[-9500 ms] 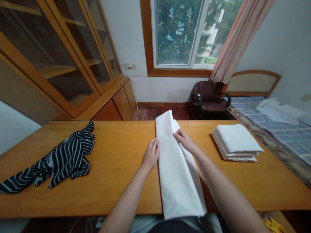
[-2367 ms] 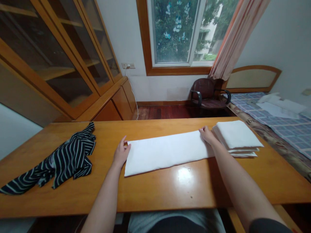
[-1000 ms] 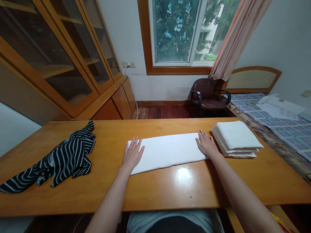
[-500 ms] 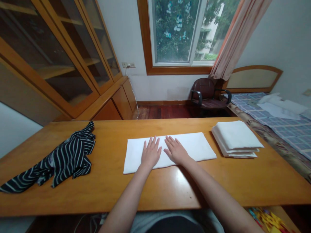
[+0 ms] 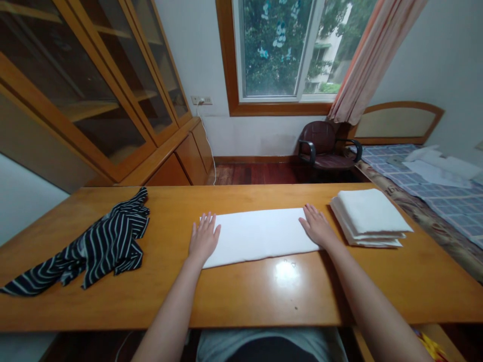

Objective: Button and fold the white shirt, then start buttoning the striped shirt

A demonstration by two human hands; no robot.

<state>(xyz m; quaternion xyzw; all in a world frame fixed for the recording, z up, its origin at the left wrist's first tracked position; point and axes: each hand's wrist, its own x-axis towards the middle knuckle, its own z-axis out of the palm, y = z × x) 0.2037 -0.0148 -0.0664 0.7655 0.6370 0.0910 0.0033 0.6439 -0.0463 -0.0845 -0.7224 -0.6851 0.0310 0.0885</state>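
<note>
A long white folded cloth (image 5: 260, 235) lies flat across the middle of the wooden table (image 5: 241, 286). My left hand (image 5: 204, 239) rests flat on its left end, fingers spread and open. At the cloth's right end my right hand (image 5: 317, 226) presses down flat, fingers stretched out. Neither hand holds anything. A stack of folded white cloths (image 5: 368, 217) sits just to the right of my right hand.
A crumpled black and white striped garment (image 5: 94, 246) lies at the table's left. Beyond the table stand a brown armchair (image 5: 324, 148), a wooden glass-door cabinet (image 5: 94, 90) and a window (image 5: 279, 50). A bed with a blue checked cover (image 5: 433, 191) is at the right.
Half a second ago both hands lay side by side at the cloth's middle. They have slid apart along it to its two ends, still flat and open.
</note>
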